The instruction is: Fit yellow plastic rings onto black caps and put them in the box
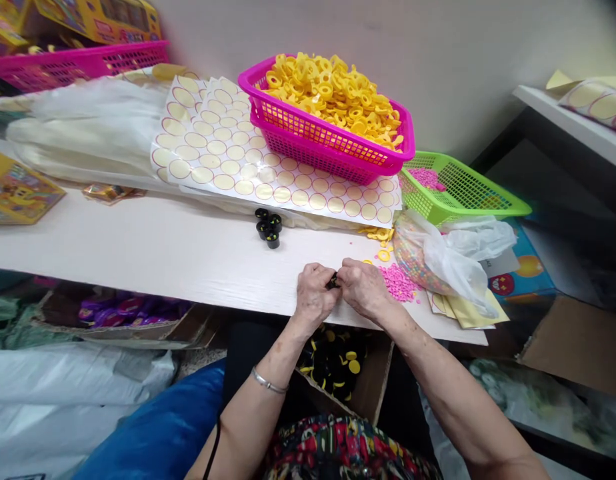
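Note:
Between my two hands, over the front part of the white table [188,260], is a small black round piece [333,281], mostly covered by fingers. My left hand [315,291] is closed around its left side. From the right, my right hand [362,287] pinches the same piece, knuckles up. Just beyond my right hand lies a heap of small pink pieces [400,283], with a few yellow ring-shaped parts [383,255] behind it. Several black cups [269,228] stand clustered on the table, farther back and to the left of my hands.
Sheets of round stickers [223,150] lie under a pink basket [333,143] heaped with yellow parts. At right are a green basket [458,190] and a plastic bag of coloured beads [418,257]. A cardboard box [383,380] of black and yellow pieces sits below the table edge.

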The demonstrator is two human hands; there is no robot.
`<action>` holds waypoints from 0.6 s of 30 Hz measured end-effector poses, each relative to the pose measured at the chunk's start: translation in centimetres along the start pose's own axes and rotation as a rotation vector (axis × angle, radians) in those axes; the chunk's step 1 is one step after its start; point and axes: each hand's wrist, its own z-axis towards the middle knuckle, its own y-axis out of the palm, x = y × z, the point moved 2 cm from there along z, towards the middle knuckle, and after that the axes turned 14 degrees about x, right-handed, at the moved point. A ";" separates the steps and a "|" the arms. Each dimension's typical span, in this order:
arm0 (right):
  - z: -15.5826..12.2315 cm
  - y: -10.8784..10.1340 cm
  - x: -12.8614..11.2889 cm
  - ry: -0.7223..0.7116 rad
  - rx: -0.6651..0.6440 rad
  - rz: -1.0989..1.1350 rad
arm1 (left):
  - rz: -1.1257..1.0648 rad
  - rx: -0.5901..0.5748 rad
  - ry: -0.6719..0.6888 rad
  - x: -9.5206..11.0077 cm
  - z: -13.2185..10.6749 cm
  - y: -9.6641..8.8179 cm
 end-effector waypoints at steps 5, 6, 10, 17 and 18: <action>0.8 -0.1 -1.2 0.033 -0.062 -0.034 | -0.034 0.008 -0.009 -0.1 0.0 -0.1; 0.8 -0.1 -1.1 0.027 -0.055 -0.017 | -0.035 0.017 -0.011 -0.1 0.0 -0.1; 0.1 0.2 0.5 0.049 0.062 0.260 | -0.035 0.018 0.006 -0.2 0.1 0.0; -2.6 1.4 2.6 0.382 0.170 1.291 | -0.012 0.009 -0.004 -0.4 0.2 0.0; -3.0 1.6 2.6 0.396 0.171 1.353 | -0.011 0.008 -0.007 -0.4 0.2 0.0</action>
